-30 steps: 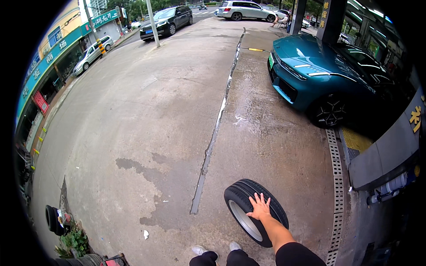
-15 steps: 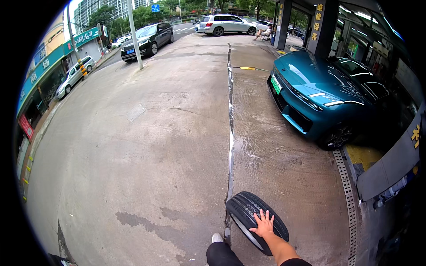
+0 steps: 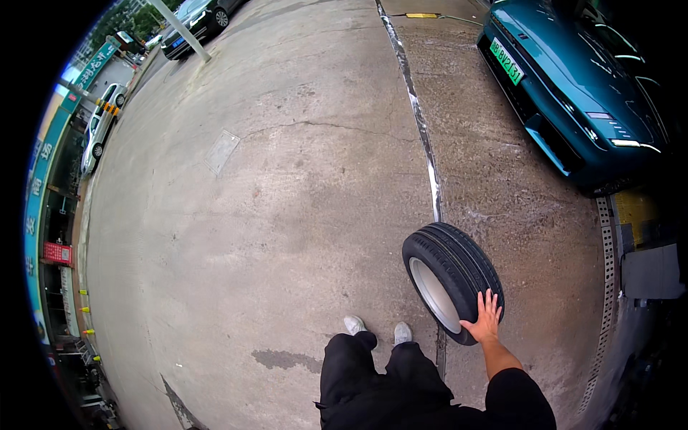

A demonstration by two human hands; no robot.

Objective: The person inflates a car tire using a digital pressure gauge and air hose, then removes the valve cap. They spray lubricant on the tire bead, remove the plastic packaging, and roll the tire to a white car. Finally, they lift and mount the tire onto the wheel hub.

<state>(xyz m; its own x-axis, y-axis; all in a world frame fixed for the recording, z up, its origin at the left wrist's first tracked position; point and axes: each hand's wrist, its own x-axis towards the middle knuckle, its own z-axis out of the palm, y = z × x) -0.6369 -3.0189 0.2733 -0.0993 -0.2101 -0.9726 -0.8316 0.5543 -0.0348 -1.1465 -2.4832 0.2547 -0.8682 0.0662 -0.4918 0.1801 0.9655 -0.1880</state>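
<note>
A black tyre on a pale metal rim (image 3: 454, 252) stands on edge on the concrete, leaning a little, in front and to the right of my feet. Against the rear of its tread lies my right hand (image 3: 485, 319), open with its fingers spread and the thumb toward the sidewall. The bare forearm comes out of a dark sleeve below. My left hand is out of the picture.
A teal car (image 3: 573, 93) is parked at the far right, beside a perforated drain strip (image 3: 608, 265). A dark seam (image 3: 416, 107) runs along the concrete to the wheel. Far left stand a pole (image 3: 179, 29), a dark car (image 3: 193, 32) and a silver van (image 3: 102, 132).
The view has tipped down, showing both my feet. The wheel has rolled ahead of them, and my right hand has shifted from on top of the tread to its rear.
</note>
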